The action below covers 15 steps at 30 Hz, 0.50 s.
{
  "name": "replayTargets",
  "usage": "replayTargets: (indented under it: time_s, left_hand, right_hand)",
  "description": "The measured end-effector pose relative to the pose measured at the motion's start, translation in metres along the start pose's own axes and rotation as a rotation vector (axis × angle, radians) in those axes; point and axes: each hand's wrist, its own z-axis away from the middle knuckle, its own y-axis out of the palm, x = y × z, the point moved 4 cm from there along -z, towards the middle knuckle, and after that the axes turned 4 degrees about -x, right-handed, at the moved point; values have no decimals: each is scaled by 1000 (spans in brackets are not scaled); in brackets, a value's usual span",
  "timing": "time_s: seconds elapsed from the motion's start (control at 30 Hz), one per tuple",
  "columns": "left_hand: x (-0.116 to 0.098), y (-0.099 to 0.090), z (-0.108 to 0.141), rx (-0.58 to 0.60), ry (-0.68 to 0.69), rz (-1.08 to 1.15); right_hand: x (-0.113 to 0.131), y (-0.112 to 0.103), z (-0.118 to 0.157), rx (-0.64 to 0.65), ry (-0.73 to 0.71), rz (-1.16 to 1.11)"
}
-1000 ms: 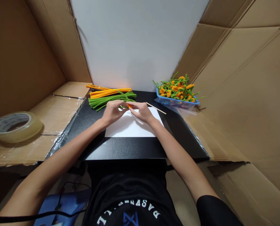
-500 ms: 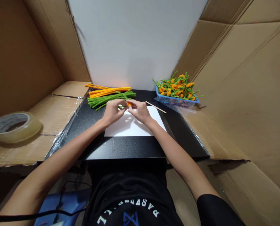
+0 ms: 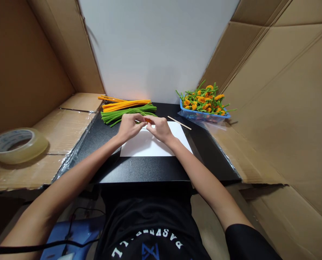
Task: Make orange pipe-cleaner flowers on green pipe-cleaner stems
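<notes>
I cannot tell what the curled left hand (image 3: 129,127) grasps, while a small fuzzy orange piece (image 3: 148,120), more covered than half a second ago, sits above the rectangular white paper sheet (image 3: 150,148), pinched in the right hand (image 3: 161,128), apparently being shaped.

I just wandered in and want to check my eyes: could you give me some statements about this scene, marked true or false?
1. A blue basket stands at the right. True.
2. The basket holds a roll of tape. False: the tape roll lies on cardboard at the left.
3. The left hand and right hand are close together, the right pinching a small orange piece. True.
4. A black sheet lies below the hands. False: the paper sheet is white.
5. The orange stems lie behind the green stems. True.
</notes>
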Motion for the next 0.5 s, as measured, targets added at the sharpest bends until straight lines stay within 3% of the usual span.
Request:
replayTargets:
  time_s: [0.17,0.5]
  left_hand:
    - [-1,-1,-2,36,28,-40]
    - [-3,5,5,-128,26,-102]
  right_hand:
    - [-3,-3,-1,15,-37,32]
    - [-3,-3,-3,-35,-18,-40]
